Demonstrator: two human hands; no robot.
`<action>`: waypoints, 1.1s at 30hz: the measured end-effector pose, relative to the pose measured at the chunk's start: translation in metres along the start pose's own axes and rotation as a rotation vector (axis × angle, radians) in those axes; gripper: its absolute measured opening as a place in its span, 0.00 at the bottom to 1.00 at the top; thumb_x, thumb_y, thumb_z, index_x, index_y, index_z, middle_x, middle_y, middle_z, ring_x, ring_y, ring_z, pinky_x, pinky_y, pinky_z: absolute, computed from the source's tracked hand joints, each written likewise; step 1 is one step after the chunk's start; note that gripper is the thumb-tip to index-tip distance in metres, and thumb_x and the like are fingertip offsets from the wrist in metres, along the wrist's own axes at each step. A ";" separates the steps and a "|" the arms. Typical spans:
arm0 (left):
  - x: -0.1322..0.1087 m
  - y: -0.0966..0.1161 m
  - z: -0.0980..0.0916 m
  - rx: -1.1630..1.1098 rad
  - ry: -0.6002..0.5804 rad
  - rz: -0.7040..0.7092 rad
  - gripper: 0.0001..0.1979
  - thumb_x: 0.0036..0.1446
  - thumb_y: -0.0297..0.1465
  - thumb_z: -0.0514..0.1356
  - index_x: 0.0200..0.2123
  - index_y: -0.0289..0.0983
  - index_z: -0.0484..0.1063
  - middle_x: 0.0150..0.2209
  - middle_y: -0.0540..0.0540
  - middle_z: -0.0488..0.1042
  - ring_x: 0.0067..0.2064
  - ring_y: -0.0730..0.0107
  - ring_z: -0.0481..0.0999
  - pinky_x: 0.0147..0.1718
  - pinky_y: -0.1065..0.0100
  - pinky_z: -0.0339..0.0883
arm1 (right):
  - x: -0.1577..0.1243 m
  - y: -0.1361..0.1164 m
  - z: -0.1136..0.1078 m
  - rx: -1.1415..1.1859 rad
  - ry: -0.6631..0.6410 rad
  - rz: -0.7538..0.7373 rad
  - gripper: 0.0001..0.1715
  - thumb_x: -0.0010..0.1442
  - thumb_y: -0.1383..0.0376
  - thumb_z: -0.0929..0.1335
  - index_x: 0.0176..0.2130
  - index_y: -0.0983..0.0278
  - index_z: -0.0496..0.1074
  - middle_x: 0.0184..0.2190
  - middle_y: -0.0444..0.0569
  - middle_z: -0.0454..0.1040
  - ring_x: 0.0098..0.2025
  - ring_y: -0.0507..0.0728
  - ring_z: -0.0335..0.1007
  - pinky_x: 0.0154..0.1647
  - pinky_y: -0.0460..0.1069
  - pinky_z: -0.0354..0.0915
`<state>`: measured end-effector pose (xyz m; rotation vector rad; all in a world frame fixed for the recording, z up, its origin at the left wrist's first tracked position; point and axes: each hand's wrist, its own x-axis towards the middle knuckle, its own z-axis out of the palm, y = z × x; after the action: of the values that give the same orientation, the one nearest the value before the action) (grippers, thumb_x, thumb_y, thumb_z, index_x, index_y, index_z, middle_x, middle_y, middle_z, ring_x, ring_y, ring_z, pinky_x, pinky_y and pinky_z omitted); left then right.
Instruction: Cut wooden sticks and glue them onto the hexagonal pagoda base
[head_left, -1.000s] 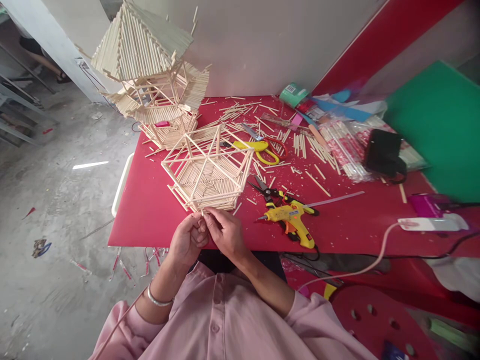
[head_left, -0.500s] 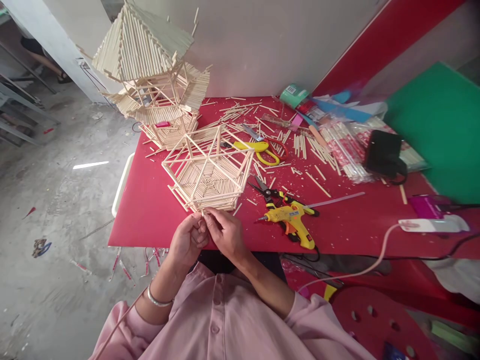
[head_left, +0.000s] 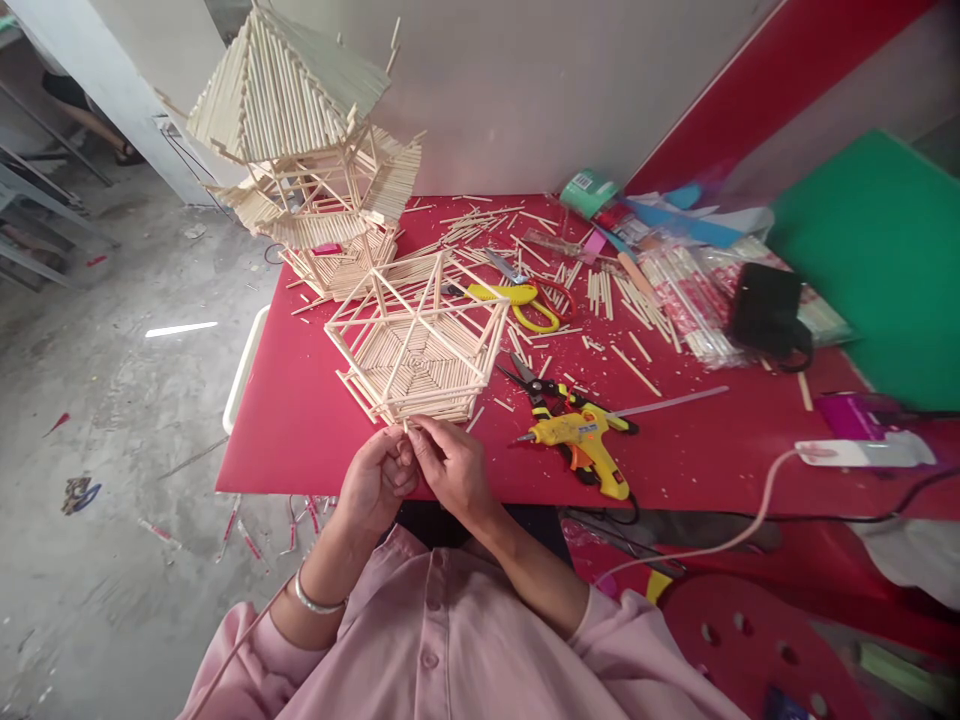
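Trouble is starting with the biggest piece: the stick tower (head_left: 307, 150) is standing at 11 o'clock, close behind the hexagonal frame (head_left: 416, 345) — a shove on the frame could be rocking it. Left hand (head_left: 371, 480) and right hand (head_left: 450, 470) are pinching a short stick (head_left: 406, 425), fingertips pressed together, at the frame's 6 o'clock edge; squeezing hard could be snapping it. Glue gun (head_left: 581, 440) and cutters (head_left: 529, 380) are lying at 3 o'clock of the hands, crowding nothing.

red table (head_left: 315, 430), yellow glue gun (head_left: 581, 438), pink shirt (head_left: 450, 650)
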<state>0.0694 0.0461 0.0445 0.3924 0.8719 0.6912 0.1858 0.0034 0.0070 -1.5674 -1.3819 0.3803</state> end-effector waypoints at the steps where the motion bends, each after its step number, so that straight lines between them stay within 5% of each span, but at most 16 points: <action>1: 0.000 0.000 0.000 0.000 -0.001 0.001 0.16 0.54 0.34 0.63 0.20 0.34 0.67 0.16 0.55 0.58 0.16 0.83 0.52 0.14 0.77 0.48 | 0.000 0.000 0.000 -0.002 0.001 0.002 0.14 0.69 0.62 0.65 0.50 0.59 0.77 0.42 0.50 0.83 0.43 0.56 0.80 0.47 0.49 0.73; 33: 0.000 0.000 -0.001 0.017 -0.013 -0.006 0.16 0.54 0.35 0.63 0.19 0.34 0.66 0.14 0.55 0.55 0.15 0.82 0.50 0.15 0.75 0.45 | -0.001 0.000 0.000 0.022 -0.017 0.020 0.14 0.69 0.62 0.65 0.50 0.59 0.77 0.43 0.49 0.83 0.44 0.56 0.80 0.48 0.49 0.73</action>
<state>0.0686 0.0459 0.0437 0.4090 0.8667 0.6759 0.1859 0.0025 0.0070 -1.5640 -1.3717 0.4210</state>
